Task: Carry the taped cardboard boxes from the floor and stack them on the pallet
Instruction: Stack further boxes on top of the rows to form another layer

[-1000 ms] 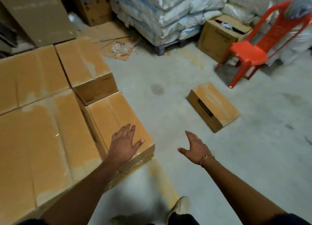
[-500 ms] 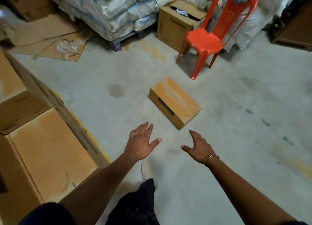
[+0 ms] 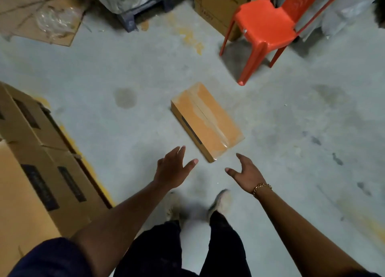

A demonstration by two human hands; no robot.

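Head view: one taped cardboard box (image 3: 207,121) lies on the floor (image 3: 291,131), near the orange chair (image 3: 264,25). Left hand (image 3: 174,168) and right hand (image 3: 246,173) reach toward it, fingers spread, holding nothing. Stacked boxes (image 3: 39,162) stand at left; this one remains to carry.

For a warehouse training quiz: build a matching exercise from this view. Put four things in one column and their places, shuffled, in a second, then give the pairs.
Things
1. taped brown cardboard box
2. red plastic chair
3. crumpled clear plastic wrap
4. gold chain bracelet

Places
A. round the wrist of the right hand
B. on flattened cardboard sheets, upper left
C. alone on the grey concrete floor, centre of view
D. beside a printed cardboard carton, upper right

Pairs: 1-C, 2-D, 3-B, 4-A
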